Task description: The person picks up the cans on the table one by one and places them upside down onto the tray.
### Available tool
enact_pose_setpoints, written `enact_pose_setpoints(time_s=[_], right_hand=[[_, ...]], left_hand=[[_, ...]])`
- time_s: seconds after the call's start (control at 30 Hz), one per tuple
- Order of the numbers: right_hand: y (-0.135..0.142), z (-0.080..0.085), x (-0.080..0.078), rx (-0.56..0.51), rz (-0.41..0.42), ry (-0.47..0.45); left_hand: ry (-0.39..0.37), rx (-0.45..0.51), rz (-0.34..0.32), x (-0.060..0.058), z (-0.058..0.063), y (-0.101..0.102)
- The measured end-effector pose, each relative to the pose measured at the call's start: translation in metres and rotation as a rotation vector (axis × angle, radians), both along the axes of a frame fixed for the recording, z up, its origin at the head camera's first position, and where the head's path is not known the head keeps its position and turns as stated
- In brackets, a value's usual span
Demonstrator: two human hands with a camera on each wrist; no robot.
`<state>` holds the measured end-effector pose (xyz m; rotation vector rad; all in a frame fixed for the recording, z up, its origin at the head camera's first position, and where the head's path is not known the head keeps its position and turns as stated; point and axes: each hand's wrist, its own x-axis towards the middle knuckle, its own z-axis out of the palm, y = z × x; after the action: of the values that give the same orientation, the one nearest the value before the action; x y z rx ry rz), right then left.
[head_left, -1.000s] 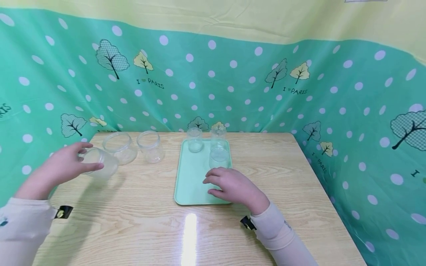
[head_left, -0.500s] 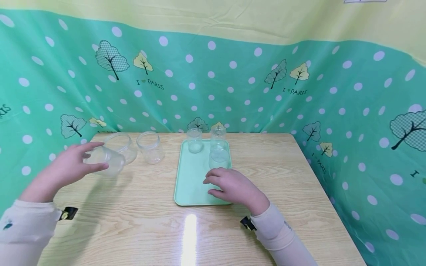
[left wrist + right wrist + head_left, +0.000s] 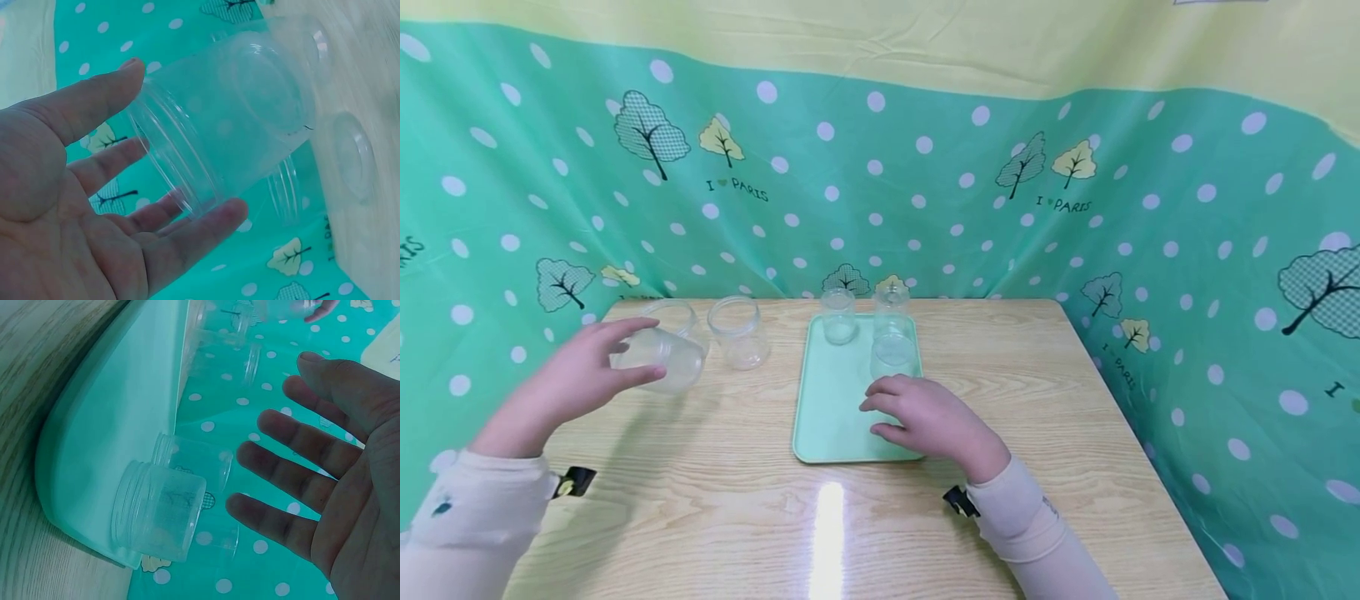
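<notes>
My left hand (image 3: 591, 367) grips a clear plastic jar (image 3: 225, 119) by its threaded rim, thumb on one side and fingers on the other. The jar is tilted above the table, its base pointing away from the palm. Behind it, a wide clear jar (image 3: 681, 321) is partly hidden, and another clear jar (image 3: 741, 337) stands beside that one. My right hand (image 3: 925, 417) hovers over the front right of a mint-green tray (image 3: 827, 417), fingers spread and holding nothing. The nearest jar (image 3: 162, 509) on the tray has its threaded rim toward the tray surface.
Two more clear jars stand at the back of the tray, one at the left (image 3: 838, 317) and one at the right (image 3: 891, 302). The wooden table (image 3: 715, 483) ends against a green dotted curtain (image 3: 880, 183) at the back and sides.
My left hand has moved to the right with the jar, which now overlaps more of the wide jar behind it. The right hand has stayed almost still over the tray.
</notes>
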<state>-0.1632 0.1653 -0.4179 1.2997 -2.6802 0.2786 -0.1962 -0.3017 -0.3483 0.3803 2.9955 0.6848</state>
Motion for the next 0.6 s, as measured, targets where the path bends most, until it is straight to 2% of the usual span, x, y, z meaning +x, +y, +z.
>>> enact_pose_setpoints(time_s=[0.3,0.6], right_hand=[[0.002,0.001,0.0,-0.023,0.007,0.018],[0.003,0.001,0.0,-0.039,0.004,0.039]], left_hand=[[0.007,0.077,-0.02,-0.001,-0.006,0.021],[0.011,0.141,-0.025,0.001,-0.007,0.036]])
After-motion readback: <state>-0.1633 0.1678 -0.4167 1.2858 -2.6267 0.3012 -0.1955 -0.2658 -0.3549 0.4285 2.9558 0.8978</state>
